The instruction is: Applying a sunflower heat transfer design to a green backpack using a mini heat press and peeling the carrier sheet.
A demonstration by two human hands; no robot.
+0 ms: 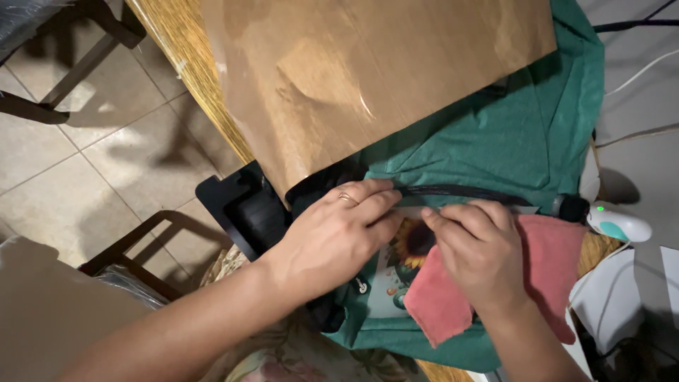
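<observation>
A green shirt (495,134) lies spread on a wooden table (177,42). On it sits a printed picture with a sunflower (410,244). My left hand (332,237), with a ring, lies flat on the shirt and the picture's left edge. My right hand (481,255) presses a pink cloth (559,262) down, its fingertips pinching at the picture's top edge. Whether the fingers hold anything is hidden. A black cable (467,191) runs just beyond both hands.
A large brown paper sheet (368,78) covers the far part of the shirt. A black flat device (244,205) sits at the table's left edge. A white and teal hand tool (619,225) with a green light lies right. Chairs stand on the tiled floor (71,163).
</observation>
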